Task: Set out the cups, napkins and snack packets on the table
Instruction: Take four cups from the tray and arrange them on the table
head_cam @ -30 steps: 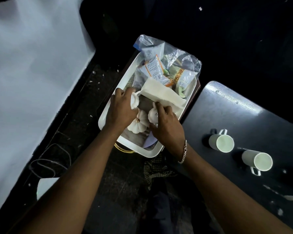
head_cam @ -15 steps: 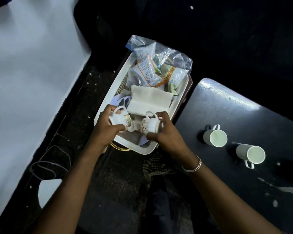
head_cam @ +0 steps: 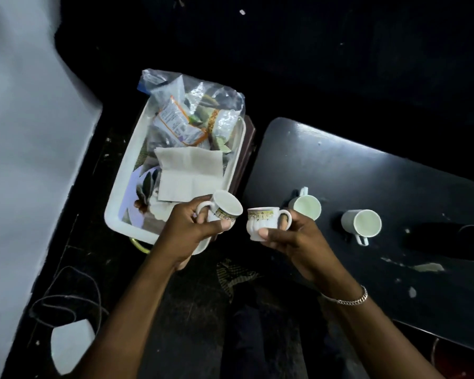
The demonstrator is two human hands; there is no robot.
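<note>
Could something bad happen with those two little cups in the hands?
Maybe. The right hand holds its patterned cup close beside a plain mug that stands near the table's edge, so setting the cup down carelessly could knock that mug off. The left hand grips a tilted cup by its handle near the tray. If it slipped, it might chip.

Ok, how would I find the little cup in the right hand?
Start at the black table on the right. By its left edge the right hand holds a small ribbed teacup by its handle. The two mugs on the table are plain, and the tipped teacup in the left hand shows its mouth; this one shows its gold-patterned side.
</note>
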